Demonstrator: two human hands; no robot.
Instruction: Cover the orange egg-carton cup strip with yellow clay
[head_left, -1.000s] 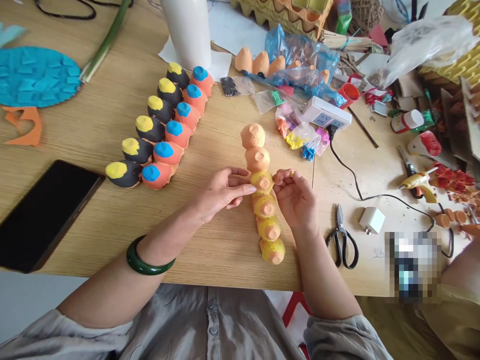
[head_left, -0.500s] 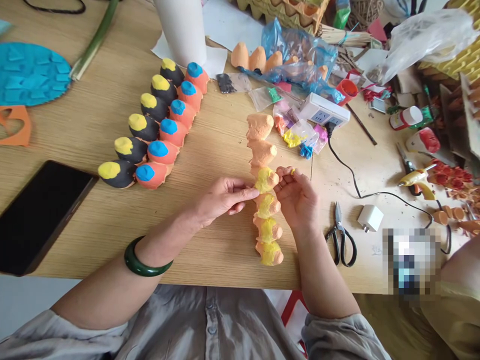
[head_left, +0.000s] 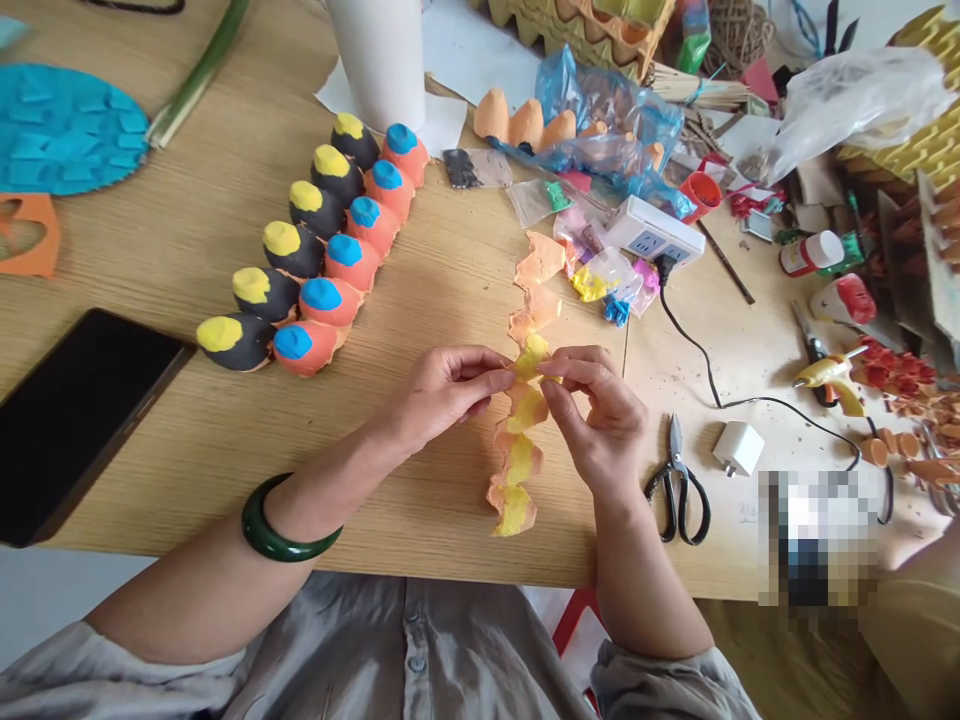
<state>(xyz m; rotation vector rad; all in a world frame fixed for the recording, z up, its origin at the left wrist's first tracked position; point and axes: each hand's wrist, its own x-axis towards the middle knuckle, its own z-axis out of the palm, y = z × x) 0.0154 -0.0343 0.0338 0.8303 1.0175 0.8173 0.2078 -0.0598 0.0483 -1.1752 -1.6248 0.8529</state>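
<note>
In the head view, the left hand (head_left: 455,392) pinches the side of the strip (head_left: 520,445) between thumb and fingers, and the right hand (head_left: 600,415) pinches at its yellow part. The strip is above the table (head_left: 420,505), between scissors (head_left: 677,485) and painted cups (head_left: 319,270).

Beyond your left hand (head_left: 454,392), your egg-carton cups (head_left: 311,240) are black with yellow tips and orange-red with blue tips, while the carton strip (head_left: 527,408) between your hands is pale orange patched with yellow.
</note>
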